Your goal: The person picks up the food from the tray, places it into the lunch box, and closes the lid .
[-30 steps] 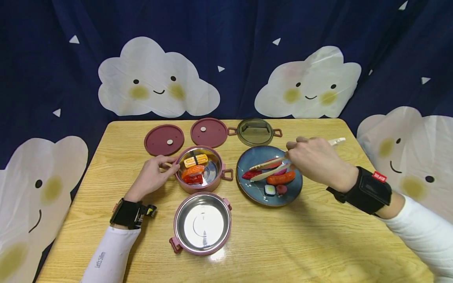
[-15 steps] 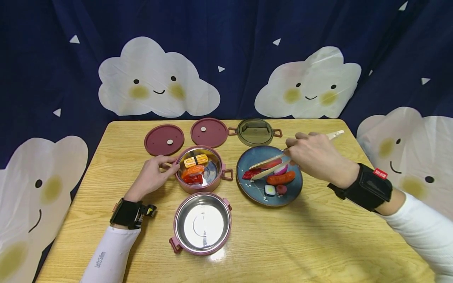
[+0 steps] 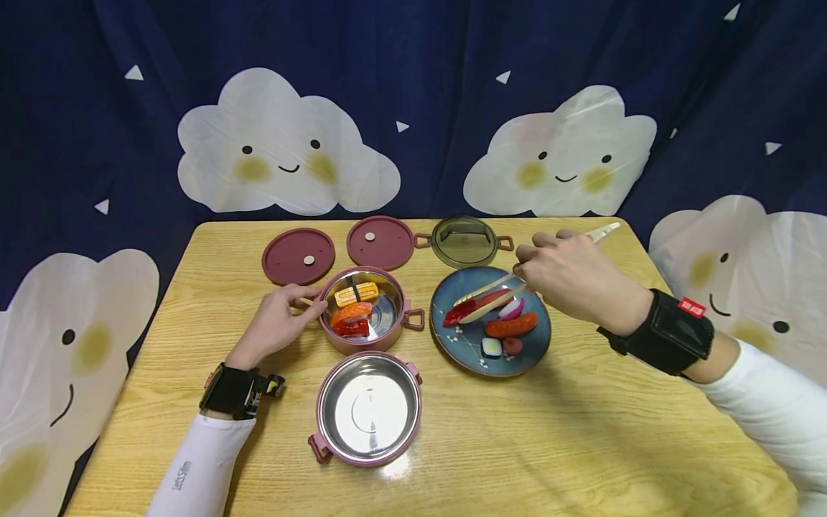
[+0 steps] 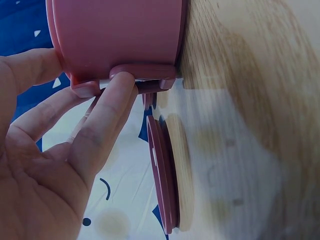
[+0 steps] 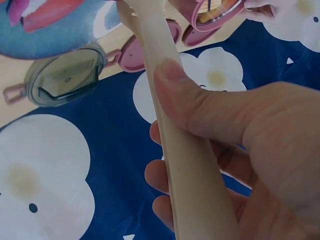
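My left hand (image 3: 281,319) grips the side handle of a pink pot (image 4: 120,37), thumb at its rim and fingers on the handle. Inside that pot lie a yellow sushi piece (image 3: 357,294), an orange one (image 3: 351,313) and a red one (image 3: 351,329). My right hand (image 3: 565,276) holds beige tongs (image 5: 192,185), thumb on one side and fingers on the other. Over the blue plate (image 3: 465,359), the tong tips lie on either side of a red food piece (image 3: 456,314). A sausage (image 3: 512,326), an onion-like piece (image 3: 512,309) and a small sushi roll (image 3: 491,348) share the plate.
A second pink pot (image 3: 323,413) with a bare steel inside stands nearer the front. Two maroon lids (image 3: 291,262) and a glass lid with side handles (image 3: 465,251) lie along the back. Behind the table hangs a dark blue cloud-patterned curtain (image 3: 426,57).
The tongs' arms have come closer together around the red piece, and my right hand has risen slightly toward the back. My left hand and the pots have stayed put.
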Motion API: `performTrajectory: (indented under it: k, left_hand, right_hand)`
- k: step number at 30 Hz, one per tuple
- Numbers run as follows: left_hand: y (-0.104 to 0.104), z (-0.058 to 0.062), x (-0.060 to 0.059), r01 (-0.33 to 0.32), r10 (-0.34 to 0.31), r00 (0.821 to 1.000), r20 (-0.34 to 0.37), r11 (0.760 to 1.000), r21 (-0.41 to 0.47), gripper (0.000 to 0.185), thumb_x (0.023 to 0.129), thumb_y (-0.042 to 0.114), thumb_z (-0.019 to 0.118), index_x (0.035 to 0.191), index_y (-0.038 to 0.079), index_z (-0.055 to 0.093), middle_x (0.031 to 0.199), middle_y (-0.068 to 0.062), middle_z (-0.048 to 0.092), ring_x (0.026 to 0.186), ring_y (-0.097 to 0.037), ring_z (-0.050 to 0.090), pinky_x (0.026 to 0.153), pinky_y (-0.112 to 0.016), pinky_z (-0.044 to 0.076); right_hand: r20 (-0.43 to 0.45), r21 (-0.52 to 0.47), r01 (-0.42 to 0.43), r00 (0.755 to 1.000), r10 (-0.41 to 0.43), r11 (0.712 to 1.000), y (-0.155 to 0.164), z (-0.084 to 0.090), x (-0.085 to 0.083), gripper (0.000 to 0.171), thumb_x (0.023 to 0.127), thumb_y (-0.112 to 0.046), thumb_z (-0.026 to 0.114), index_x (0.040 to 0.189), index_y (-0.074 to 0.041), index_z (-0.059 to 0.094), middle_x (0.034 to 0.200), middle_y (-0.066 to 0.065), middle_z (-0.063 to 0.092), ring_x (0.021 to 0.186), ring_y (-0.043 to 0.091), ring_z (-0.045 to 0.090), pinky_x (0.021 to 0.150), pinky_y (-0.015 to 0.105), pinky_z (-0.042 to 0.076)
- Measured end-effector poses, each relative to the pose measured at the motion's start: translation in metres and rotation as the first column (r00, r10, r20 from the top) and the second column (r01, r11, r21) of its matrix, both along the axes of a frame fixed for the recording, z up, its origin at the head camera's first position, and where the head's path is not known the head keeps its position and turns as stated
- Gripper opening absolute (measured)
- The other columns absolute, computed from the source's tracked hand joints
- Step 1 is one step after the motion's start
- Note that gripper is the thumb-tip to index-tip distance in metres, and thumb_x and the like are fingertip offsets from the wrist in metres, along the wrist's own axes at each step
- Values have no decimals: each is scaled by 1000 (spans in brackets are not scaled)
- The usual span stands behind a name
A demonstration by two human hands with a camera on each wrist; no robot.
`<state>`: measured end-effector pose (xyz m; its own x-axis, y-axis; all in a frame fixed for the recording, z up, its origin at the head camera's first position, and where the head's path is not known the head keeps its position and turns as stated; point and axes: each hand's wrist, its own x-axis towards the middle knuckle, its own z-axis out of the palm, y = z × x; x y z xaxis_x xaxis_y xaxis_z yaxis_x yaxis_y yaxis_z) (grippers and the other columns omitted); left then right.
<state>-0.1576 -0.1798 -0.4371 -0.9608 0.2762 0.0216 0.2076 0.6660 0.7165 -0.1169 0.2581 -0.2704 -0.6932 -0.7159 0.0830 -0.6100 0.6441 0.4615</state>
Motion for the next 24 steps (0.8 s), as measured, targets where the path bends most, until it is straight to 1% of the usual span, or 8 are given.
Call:
performTrajectory:
  k: [4, 8, 12, 16, 21, 24]
  left_hand:
    - [0, 1, 0, -3, 3, 1000, 5, 1000, 0, 42, 103, 32, 70, 137, 7, 71, 125, -19, 73, 113, -39, 70, 85, -37, 55]
    - [0, 1, 1, -8, 8, 1000, 11, 1000, 0, 42, 103, 32, 70, 137, 8, 71, 124, -18, 73, 113, -38, 69, 83, -34, 53]
    - [0, 1, 1, -8, 8, 1000, 11, 1000, 1, 42, 103, 32, 70, 137, 8, 71, 124, -18, 73, 112, -37, 69, 82, -33, 53]
    - [0, 0, 0, -7, 7, 1000, 6, 1000, -2, 42, 103, 33, 70, 137, 8, 71, 124, -18, 73, 112, -37, 69, 82, -33, 53]
    - [1, -1, -1, -8, 8, 1000, 1, 1000, -9, 42, 103, 33, 69, 137, 8, 71, 123, -18, 73, 111, -37, 69, 82, -34, 53]
    - [1, -2, -1, -10, 10, 1000, 2, 1000, -9, 42, 103, 33, 70, 137, 8, 71, 123, -17, 73, 111, -37, 70, 82, -34, 53]
  right_hand:
    - [-21, 16, -13, 1000, 13, 1000, 0, -6, -3, 14, 82, -6, 86, 90, -16, 82, 90, 2, 74, 74, 24, 59, 57, 34, 44]
    - [-35, 27, -22, 999, 23, 999, -4, -9, -5, 12, 84, -5, 84, 88, -16, 81, 94, 3, 76, 73, 25, 59, 58, 34, 43]
    - [-36, 52, -16, 999, 18, 999, -10, -8, -4, 14, 84, -1, 82, 83, -14, 78, 91, 3, 74, 73, 25, 59, 59, 34, 44]
    - [-46, 79, -15, 999, 19, 997, -16, -7, -3, 16, 83, 0, 83, 78, -13, 76, 89, 4, 72, 76, 25, 62, 58, 33, 44]
    - [-64, 105, -37, 997, 44, 994, -22, -10, -3, 24, 81, 0, 85, 69, -16, 73, 88, 4, 72, 82, 25, 66, 58, 32, 42]
    - [-81, 123, -48, 995, 58, 991, -25, -13, -3, 25, 81, -2, 86, 66, -17, 72, 88, 3, 73, 84, 25, 66, 57, 31, 42]
